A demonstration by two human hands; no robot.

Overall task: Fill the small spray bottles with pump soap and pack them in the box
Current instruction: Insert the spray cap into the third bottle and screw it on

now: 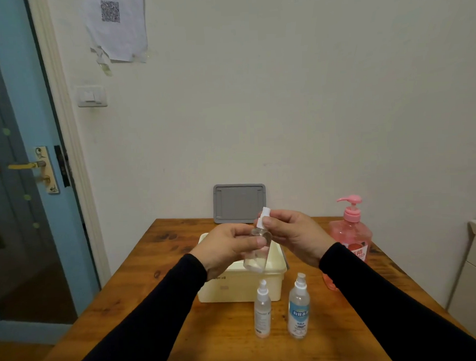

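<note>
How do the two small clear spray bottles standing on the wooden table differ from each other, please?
The right-hand clear spray bottle with the blue label is taller and wider than the left-hand slim clear spray bottle. Its label is blue with bold print, while the slim bottle carries only faint small print. Both stand upright with white spray tops, in front of the cream plastic box.

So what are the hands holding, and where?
Left hand grips the clear spray bottle round its body; right hand pinches its white spray top.

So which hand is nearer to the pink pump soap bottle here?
Right. The right hand pinches the held spray bottle's white cap just beside the pink pump soap bottle; the left hand grips that bottle's body on the far side.
</note>
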